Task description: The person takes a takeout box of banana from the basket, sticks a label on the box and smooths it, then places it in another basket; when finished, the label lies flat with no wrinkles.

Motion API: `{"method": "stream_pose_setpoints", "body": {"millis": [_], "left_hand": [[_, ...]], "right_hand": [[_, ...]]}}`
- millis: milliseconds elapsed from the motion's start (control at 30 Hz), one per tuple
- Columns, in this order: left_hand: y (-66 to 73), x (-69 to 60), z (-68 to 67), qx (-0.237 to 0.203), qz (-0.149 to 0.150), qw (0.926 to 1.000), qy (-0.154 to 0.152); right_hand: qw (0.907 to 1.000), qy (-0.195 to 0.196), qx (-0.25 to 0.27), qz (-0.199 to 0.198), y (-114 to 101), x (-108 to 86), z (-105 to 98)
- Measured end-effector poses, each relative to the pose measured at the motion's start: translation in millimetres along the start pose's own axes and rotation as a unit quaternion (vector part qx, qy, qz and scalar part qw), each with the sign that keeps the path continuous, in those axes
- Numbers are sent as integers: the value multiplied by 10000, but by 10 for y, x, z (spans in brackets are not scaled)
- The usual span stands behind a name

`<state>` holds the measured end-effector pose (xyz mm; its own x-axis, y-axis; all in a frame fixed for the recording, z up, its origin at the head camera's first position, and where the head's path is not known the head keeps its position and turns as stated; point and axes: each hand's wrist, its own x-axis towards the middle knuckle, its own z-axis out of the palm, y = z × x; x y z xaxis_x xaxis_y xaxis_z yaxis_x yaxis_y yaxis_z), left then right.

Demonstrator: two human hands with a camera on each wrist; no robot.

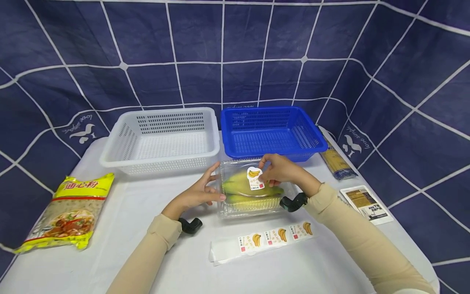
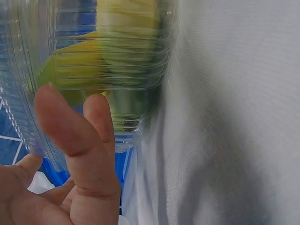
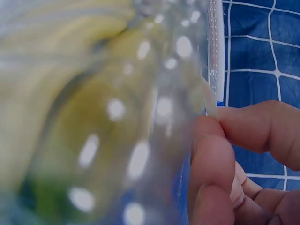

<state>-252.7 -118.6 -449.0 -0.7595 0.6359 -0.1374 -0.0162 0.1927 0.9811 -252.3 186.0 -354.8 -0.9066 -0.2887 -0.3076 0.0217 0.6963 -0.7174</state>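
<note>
A clear plastic clamshell box (image 1: 238, 214) holding yellow-green bananas (image 1: 235, 183) lies before me on the white table. My left hand (image 1: 196, 192) touches the box's left side with thumb and fingers extended; the left wrist view shows fingertips (image 2: 51, 105) against its ribbed wall. Over the lid, my right hand (image 1: 282, 170) pinches the edge of a white banana sticker (image 1: 255, 179) between thumb and index finger. The sticker's pale edge (image 3: 209, 101) shows between those fingertips in the right wrist view. Whether all of it adheres to the lid, I cannot tell.
Nearer me lies a strip of banana stickers (image 1: 271, 240). Behind the box stand a white basket (image 1: 169, 163) and a blue basket (image 1: 271, 154). A yellow pasta bag (image 1: 73, 212) lies left; a pasta packet (image 1: 335, 161) and a white-edged package (image 1: 367, 204) lie right.
</note>
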Motion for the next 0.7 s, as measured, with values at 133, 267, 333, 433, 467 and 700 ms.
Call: {"method": "stream_pose_setpoints", "body": {"millis": [133,267,333,433,467,700], "left_hand": [[3,0,-3,-18,-27,10000,9],[4,0,-4,-44,-31,10000,20],[5,-1,-4,-41,-20,10000,23],[10,-1,-2,-36,-18,10000,25],[10,-1,-1,-32,-15,10000,22],[2,-3,4,-34,14,10000,6]], "right_hand": [[10000,44,-35,-43,-2,9,15],[9999,85,-68,-64,9,9,27],[9998,107,-119,-94,16,5,35],[9995,155,-197,-206,31,-4,45],[9993,177,-200,-247,40,-4,47],[9979,260,253,-542,120,-70,12]]}}
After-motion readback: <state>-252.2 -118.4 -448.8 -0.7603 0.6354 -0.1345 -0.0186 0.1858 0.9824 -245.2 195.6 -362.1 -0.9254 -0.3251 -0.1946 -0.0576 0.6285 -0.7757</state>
